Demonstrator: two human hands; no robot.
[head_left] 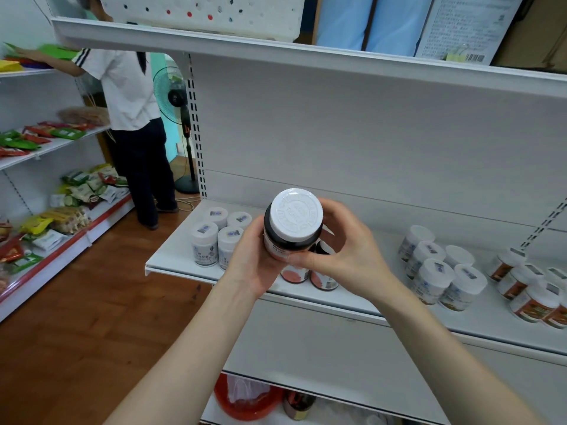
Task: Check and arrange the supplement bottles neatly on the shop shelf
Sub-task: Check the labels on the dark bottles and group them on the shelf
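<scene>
A dark supplement bottle with a white ribbed cap (293, 220) is held up in front of the white shop shelf (171, 256), cap towards the camera. My left hand (253, 259) grips its left side and underside. My right hand (343, 250) wraps its right side, thumb across the label. Beneath them two dark bottles (322, 276) stand on the shelf, partly hidden. A cluster of white jars (219, 236) stands at the shelf's left end. More white jars (441, 271) and brown-labelled jars (534, 296) stand to the right.
Another person (132, 118) in a white top stands at the left, reaching into a snack shelf (55, 204). A standing fan (178, 118) is behind them. A red basin (245, 397) sits on the bottom shelf. Boxes and a white tray (202, 13) fill the top shelf.
</scene>
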